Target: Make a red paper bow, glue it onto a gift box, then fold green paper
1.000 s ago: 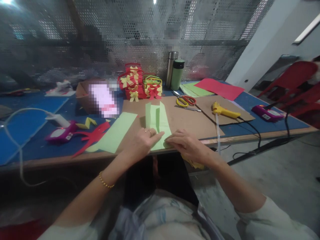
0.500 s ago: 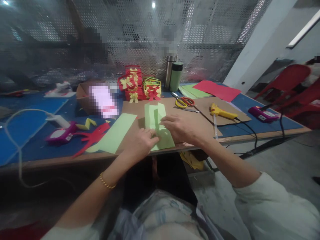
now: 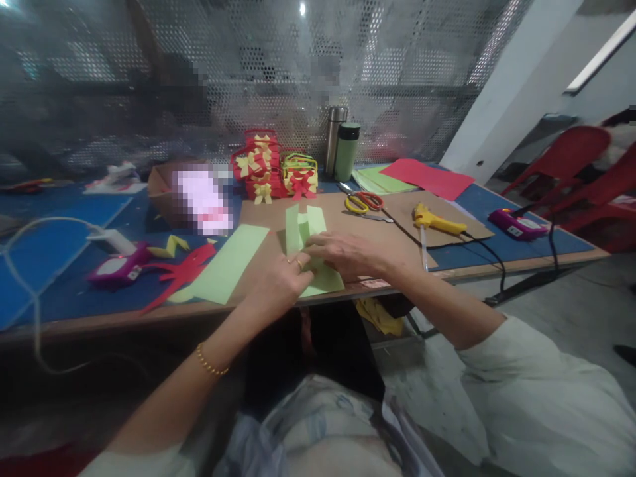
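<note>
A light green sheet of paper (image 3: 325, 281) with upright folded flaps lies at the table's front edge, both hands on it. My left hand (image 3: 291, 275), wearing a ring, has its fingers curled on the paper's left side. My right hand (image 3: 342, 255) is closed on the raised middle fold, its fingertips close to those of my left hand. The hands cover the paper's centre, so the exact grip is partly hidden. Left of them lies a flat light green sheet (image 3: 233, 262).
Scissors (image 3: 365, 204) and a yellow glue gun (image 3: 437, 222) with a cord lie right on the cardboard. Behind stand red paper baskets (image 3: 261, 165), a green bottle (image 3: 346, 152) and a steel flask (image 3: 334, 136). Red paper cutouts (image 3: 186, 268) and a purple device (image 3: 116, 268) are left.
My right hand has moved left and slightly toward me along the paper's middle fold, closer to my left hand. My left hand stays almost in place.
</note>
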{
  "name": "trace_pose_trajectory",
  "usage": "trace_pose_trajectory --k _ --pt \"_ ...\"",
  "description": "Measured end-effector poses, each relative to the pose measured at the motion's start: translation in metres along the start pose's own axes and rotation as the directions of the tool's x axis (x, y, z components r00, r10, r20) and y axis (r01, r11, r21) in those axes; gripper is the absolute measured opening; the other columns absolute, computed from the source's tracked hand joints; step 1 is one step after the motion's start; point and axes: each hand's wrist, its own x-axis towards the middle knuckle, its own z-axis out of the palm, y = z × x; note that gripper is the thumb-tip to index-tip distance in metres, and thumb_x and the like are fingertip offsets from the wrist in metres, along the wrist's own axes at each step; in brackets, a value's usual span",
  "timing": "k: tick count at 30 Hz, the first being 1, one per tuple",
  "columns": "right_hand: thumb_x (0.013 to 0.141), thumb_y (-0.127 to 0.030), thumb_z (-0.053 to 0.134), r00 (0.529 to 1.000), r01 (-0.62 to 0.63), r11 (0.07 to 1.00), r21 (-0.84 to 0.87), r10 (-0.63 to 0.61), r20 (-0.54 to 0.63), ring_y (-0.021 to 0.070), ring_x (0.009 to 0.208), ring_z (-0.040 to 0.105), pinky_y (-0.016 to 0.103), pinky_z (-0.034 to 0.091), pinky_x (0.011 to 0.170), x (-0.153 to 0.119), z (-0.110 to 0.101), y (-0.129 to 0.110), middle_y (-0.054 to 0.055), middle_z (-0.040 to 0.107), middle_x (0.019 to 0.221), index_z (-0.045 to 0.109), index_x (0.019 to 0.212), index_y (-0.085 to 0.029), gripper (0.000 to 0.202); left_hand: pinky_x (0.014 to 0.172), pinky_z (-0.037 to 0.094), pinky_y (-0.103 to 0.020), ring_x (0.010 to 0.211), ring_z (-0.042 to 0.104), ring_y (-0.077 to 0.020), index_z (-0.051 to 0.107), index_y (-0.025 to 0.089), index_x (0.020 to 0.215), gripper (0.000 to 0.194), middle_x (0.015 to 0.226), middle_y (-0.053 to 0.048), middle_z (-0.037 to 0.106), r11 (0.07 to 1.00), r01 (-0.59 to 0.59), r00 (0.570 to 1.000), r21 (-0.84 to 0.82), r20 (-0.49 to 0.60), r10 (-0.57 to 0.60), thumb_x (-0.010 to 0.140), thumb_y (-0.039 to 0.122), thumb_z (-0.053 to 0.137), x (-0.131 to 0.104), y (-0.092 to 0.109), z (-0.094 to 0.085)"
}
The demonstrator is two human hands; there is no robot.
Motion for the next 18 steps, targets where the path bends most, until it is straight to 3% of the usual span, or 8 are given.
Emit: trace_pose_trajectory --k 6,12,18 --pt "0.090 -0.003 0.054 0.999 -0.031 0.996 -0.078 0.032 0.020 0.0168 0.081 0.051 0.029 0.036 0.068 0.000 -0.001 -0.002 0.010 0.058 0.105 0.066 0.096 -0.013 0.017 0.074 0.046 -0.035 0.086 0.061 -0.0218 0.068 0.013 0.102 0.025 0.097 -0.010 0.068 1.000 -0.001 0.999 0.031 0.034 0.000 0.101 0.008 0.044 -0.001 0.001 -0.002" --pt "0.094 -0.006 0.051 0.995 -0.103 0.976 -0.193 0.103 -0.009 0.0149 0.069 0.043 0.031 0.024 0.060 -0.006 0.006 -0.004 0.008 0.058 0.101 0.063 0.103 -0.014 0.016 0.073 0.044 -0.035 0.083 0.059 -0.0229 0.064 0.011 0.103 0.026 0.092 -0.010 0.066 0.998 0.035 0.998 0.043 0.056 -0.038 0.100 0.005 0.039 0.001 0.002 -0.005" --pt "0.098 -0.013 0.055 0.995 -0.100 0.962 -0.255 0.093 -0.039 0.0162 0.075 0.048 0.031 0.025 0.062 -0.015 0.015 -0.002 0.009 0.059 0.104 0.065 0.096 -0.015 0.010 0.073 0.045 -0.035 0.082 0.059 -0.0221 0.064 0.012 0.095 0.027 0.094 -0.012 0.068 0.999 0.030 0.998 0.024 0.047 -0.032 0.100 0.005 0.039 0.000 0.001 -0.006"
